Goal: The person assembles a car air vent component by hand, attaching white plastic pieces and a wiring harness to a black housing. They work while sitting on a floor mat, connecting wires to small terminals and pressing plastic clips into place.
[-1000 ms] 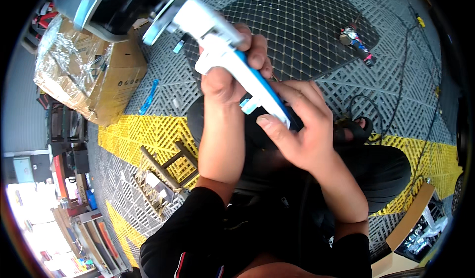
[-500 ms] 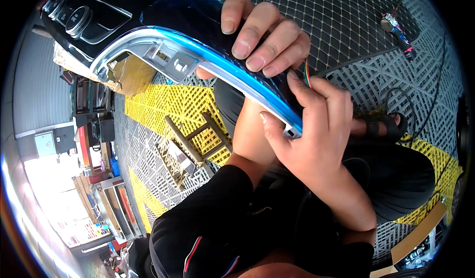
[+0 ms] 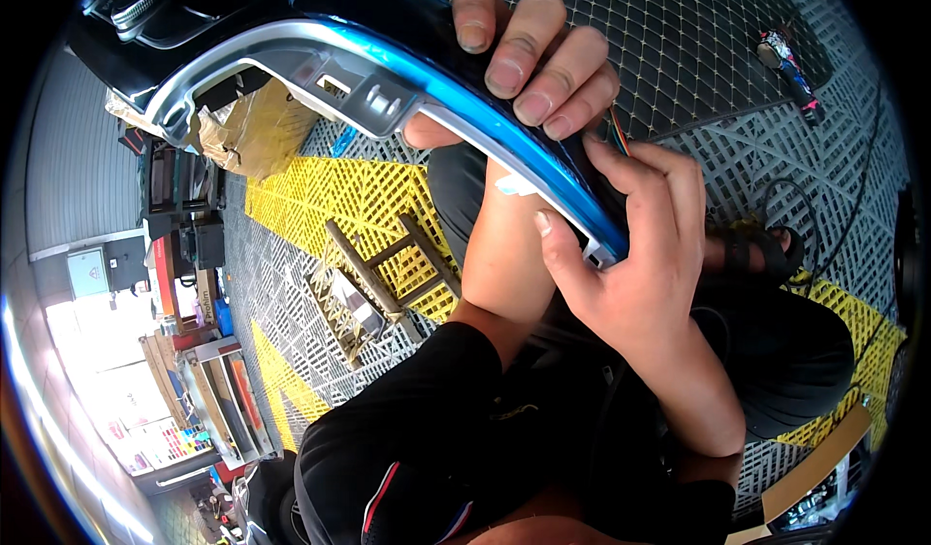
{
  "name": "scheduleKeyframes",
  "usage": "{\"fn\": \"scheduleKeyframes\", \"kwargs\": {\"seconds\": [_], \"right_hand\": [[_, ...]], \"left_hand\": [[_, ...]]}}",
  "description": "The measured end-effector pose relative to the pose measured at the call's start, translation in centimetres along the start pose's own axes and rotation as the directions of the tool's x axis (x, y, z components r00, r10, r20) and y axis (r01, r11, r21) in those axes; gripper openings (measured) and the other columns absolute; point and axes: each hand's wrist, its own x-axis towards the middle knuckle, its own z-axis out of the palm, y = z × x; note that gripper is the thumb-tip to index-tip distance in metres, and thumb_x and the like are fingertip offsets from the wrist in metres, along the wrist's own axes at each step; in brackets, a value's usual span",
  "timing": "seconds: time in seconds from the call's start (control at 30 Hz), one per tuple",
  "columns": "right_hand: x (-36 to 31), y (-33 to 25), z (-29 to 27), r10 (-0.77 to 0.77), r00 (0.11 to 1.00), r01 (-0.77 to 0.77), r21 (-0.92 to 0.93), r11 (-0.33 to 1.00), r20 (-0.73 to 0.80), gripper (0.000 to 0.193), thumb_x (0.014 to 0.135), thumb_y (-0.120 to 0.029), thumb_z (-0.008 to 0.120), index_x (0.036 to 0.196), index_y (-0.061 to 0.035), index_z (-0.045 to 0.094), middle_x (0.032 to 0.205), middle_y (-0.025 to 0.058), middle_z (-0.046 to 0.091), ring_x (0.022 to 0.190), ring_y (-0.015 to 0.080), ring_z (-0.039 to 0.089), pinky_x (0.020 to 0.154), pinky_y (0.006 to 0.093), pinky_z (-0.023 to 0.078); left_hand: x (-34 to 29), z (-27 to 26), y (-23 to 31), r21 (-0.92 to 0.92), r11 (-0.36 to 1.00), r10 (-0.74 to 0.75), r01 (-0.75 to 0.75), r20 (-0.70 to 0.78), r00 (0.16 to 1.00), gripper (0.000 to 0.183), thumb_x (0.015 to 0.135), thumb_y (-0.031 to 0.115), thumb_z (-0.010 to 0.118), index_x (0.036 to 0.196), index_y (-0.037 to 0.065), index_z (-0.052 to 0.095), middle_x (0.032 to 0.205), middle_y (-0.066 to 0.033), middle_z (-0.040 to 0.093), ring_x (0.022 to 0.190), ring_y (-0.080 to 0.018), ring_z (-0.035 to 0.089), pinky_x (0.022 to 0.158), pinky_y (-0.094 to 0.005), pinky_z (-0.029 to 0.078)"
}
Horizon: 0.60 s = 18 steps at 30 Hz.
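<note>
A curved car console trim panel (image 3: 335, 41), glossy black with a silver edge and shiny blue film along it, is held up in front of me. Its upper left end carries a ridged round knob (image 3: 142, 4). My left hand (image 3: 543, 65) is closed around the panel's middle, fingers curled over the black face and thumb at the silver edge underneath. At the panel's lower right end, my right hand (image 3: 645, 225) grips it between thumb and fingers. Thin coloured wires (image 3: 619, 133) show just above the right hand's fingers.
A black quilted mat (image 3: 669, 41) lies beyond my hands, with a tool (image 3: 790, 75) on it. Grey and yellow grating tiles (image 3: 330, 191) cover the floor. A brown-wrapped bundle (image 3: 257, 133), a small frame (image 3: 393, 264) and an open cardboard box (image 3: 819, 467) lie around me.
The panel has shifted slightly, its upper left end moving up and left and its lower end to the right. Both hands have moved a little right, keeping their grip.
</note>
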Motion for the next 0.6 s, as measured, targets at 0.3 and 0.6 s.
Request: {"fn": "scheduleKeyframes", "kwargs": {"seconds": [0.3, 0.6], "right_hand": [[-0.9, 0.3, 0.7, 0.023, 0.999, -0.022, 0.063, 0.998, -0.021, 0.058, 0.08, -0.02, 0.081, 0.129, 0.0046, 0.061, 0.115, 0.0205, 0.055, 0.102, 0.0328, 0.059, 0.087, 0.0408, 0.052], [-1.8, 0.2, 0.9, 0.004, 1.0, -0.003, 0.056, 0.998, -0.031, 0.057, 0.083, -0.022, 0.081, 0.128, 0.0042, 0.06, 0.116, 0.02, 0.055, 0.1, 0.0324, 0.059, 0.086, 0.0405, 0.052]], "left_hand": [[0.2, 0.5, -0.2, 0.037, 0.999, -0.013, 0.013, 0.007, 1.0, 0.052, 0.083, 0.034, 0.089, 0.119, 0.011, 0.059, 0.11, -0.0028, 0.065, 0.101, -0.0145, 0.067, 0.085, -0.0244, 0.06], [0.1, 0.9, -0.7, -0.027, 1.0, 0.009, -0.008, 0.058, 0.998, 0.052, 0.084, 0.028, 0.089, 0.122, 0.013, 0.056, 0.11, -0.0031, 0.063, 0.099, -0.0164, 0.065, 0.081, -0.0264, 0.059]]}}
